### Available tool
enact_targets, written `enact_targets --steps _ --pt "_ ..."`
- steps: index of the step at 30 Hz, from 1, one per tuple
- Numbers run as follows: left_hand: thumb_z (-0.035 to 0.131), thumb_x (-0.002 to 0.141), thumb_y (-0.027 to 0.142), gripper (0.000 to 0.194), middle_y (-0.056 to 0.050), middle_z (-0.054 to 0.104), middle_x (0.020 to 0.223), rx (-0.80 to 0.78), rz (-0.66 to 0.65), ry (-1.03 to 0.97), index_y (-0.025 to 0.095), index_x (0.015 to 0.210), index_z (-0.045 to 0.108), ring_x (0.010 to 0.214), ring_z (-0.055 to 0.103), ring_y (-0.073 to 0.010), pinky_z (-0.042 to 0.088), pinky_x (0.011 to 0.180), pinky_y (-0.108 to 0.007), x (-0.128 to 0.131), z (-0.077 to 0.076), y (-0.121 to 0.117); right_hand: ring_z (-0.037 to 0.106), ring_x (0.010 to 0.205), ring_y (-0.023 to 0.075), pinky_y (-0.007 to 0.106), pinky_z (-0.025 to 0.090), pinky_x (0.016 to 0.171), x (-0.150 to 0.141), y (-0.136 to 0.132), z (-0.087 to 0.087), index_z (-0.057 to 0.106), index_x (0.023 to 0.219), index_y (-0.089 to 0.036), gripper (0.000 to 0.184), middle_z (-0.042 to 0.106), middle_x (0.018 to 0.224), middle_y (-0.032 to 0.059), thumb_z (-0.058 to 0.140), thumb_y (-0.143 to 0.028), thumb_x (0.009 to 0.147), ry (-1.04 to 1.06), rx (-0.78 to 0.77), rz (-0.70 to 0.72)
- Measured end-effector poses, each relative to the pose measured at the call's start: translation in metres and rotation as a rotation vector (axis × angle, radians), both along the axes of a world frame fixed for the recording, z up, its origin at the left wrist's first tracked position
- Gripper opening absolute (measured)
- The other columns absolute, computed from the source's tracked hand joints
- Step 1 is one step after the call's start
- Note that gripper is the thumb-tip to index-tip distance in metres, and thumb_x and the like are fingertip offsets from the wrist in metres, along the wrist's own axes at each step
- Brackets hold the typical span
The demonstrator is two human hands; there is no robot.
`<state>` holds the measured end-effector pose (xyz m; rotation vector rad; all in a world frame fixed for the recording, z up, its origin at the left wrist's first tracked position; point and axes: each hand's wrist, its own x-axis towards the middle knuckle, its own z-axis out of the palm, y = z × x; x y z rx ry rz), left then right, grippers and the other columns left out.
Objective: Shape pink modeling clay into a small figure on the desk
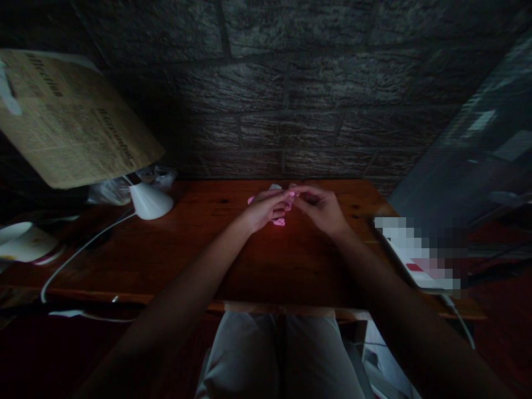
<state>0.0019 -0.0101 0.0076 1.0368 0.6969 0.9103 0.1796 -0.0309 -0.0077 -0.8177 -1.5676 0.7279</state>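
My left hand [268,209] is over the middle of the wooden table, its fingers bent toward the right. My right hand [324,209] meets it there, thumb and forefinger pinched together. A small soft-looking pink piece [292,194] shows where the fingertips of both hands come together; its kind is too small and dim to tell. Under and beside my left hand, another pink piece [279,221] lies on the table, with a further pink bit [250,199] at its left. Behind the fingers a small white thing [275,187] is partly hidden.
At the left stands a lamp with a white base [150,200] and a newsprint-patterned shade [78,122]. Clear plastic [110,191] lies behind it; a paper cup [27,242] is nearer. A blurred-out flat device [409,252] sits at the right table edge. A dark brick-patterned wall [257,88] rises behind.
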Motion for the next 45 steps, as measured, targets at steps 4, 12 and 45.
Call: enact_targets --steps 4,12,45 --pt "0.085 0.079 0.028 0.020 -0.003 0.068 0.079 0.025 0.003 0.025 0.014 0.087 0.074 0.073 0.064 -0.0105 0.047 0.066 -0.023 0.0001 -0.0013 0.0011 0.068 0.082 0.0191 0.038 0.057 0.078 0.0006 -0.0004 0.0002 0.081 0.096 -0.029 0.019 0.077 0.097 0.0034 0.080 -0.042 0.083 -0.032 0.013 -0.020" --pt "0.088 0.076 0.033 0.025 -0.003 0.068 0.079 0.057 -0.008 0.053 0.014 0.085 0.074 0.073 0.064 -0.0104 0.048 0.066 -0.022 -0.0006 -0.0017 0.0005 0.069 0.082 0.0194 0.039 0.057 0.080 0.0011 0.0003 0.0000 0.081 0.097 -0.029 0.020 0.077 0.094 0.0031 0.080 -0.042 0.083 -0.061 0.036 -0.013" --pt "0.080 0.084 0.031 0.021 -0.003 0.067 0.075 0.074 0.008 0.082 0.012 0.089 0.072 0.067 0.062 -0.0093 0.046 0.063 -0.022 0.0028 -0.0040 0.0000 0.067 0.079 0.0195 0.037 0.054 0.074 0.0001 -0.0034 0.0027 0.083 0.098 -0.030 0.016 0.077 0.095 0.0042 0.073 -0.028 0.085 -0.155 0.144 -0.145"
